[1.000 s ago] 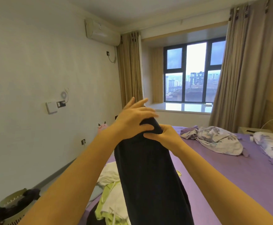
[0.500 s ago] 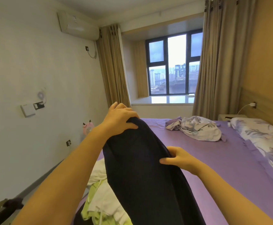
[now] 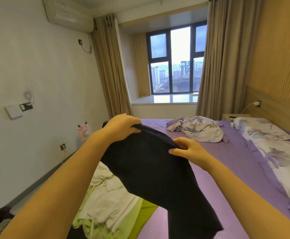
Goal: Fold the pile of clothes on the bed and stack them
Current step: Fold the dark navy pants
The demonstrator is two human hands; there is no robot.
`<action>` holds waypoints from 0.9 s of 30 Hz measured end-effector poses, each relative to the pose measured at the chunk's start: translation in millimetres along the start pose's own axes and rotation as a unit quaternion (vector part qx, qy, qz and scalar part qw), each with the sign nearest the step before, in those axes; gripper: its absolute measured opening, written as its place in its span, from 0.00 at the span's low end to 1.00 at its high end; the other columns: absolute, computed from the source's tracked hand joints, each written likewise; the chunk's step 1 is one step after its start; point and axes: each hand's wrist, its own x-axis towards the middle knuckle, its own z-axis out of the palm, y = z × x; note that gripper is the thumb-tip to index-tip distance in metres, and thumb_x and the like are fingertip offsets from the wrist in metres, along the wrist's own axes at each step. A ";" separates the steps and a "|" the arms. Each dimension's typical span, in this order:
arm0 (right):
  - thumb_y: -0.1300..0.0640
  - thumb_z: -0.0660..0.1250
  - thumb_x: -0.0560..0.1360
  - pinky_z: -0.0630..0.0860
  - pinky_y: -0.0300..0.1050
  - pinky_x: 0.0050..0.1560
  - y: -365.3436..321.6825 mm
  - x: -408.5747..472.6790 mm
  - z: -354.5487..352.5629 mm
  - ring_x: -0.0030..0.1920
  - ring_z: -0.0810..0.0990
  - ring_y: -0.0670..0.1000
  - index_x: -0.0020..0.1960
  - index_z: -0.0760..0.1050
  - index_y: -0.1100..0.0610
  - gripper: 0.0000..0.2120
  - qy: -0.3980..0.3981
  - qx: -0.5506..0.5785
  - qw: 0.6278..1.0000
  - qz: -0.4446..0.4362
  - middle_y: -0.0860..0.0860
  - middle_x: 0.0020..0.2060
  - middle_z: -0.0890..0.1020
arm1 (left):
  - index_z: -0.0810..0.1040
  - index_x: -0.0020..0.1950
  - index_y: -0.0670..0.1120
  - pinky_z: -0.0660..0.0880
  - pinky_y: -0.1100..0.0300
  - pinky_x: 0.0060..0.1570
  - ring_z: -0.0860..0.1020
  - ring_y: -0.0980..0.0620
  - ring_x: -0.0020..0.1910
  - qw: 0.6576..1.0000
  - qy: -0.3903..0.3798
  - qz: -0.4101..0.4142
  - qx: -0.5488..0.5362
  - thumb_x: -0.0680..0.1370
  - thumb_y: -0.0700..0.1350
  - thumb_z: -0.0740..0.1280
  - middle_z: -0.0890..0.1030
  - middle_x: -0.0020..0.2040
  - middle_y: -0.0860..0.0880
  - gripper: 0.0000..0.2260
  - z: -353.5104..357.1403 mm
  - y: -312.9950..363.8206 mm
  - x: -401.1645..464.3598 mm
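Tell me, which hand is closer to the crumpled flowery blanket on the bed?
The right hand. It pinches the dark garment just short of the flowery blanket, which lies beyond it. The left hand grips the garment's other end, farther to the left.

A dark navy garment [image 3: 151, 171] hangs in the air above the bed [image 3: 227, 169], its top edge held up at two points and its length draping down toward the lower right; its lower end is loose and unfolded. Beneath it, at the bed's left edge, lies a rumpled pile of white and lime-green clothes [image 3: 109, 200]; a crumpled floral piece [image 3: 199, 128] lies well apart near the far end.
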 end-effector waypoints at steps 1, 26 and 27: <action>0.53 0.72 0.72 0.77 0.35 0.46 9.3 -1.2 -0.5 0.51 0.81 0.44 0.57 0.77 0.49 0.14 -0.006 -0.008 1.000 0.012 0.45 0.51 0.82 | 0.79 0.54 0.55 0.68 0.58 0.52 0.75 0.53 0.47 0.999 0.019 0.016 0.037 0.80 0.50 0.63 0.81 0.49 0.55 0.07 -6.1 6.1 7.1; 0.57 0.69 0.76 0.76 0.36 0.51 27.4 49.9 80.5 0.49 0.78 0.45 0.57 0.78 0.55 0.10 0.023 -0.020 0.997 -0.070 0.47 0.48 0.80 | 0.79 0.58 0.50 0.54 0.42 0.71 0.77 0.44 0.55 0.933 0.088 -0.009 0.348 0.78 0.38 0.65 0.80 0.53 0.48 0.11 -85.2 -2.6 9.1; 0.59 0.67 0.76 0.75 0.37 0.51 24.9 52.9 80.8 0.48 0.78 0.46 0.54 0.79 0.56 0.07 0.026 -0.037 0.996 -0.077 0.48 0.46 0.81 | 0.79 0.58 0.49 0.54 0.42 0.71 0.77 0.44 0.56 0.934 0.088 -0.013 0.345 0.79 0.38 0.65 0.80 0.53 0.48 0.11 -86.5 -5.2 5.0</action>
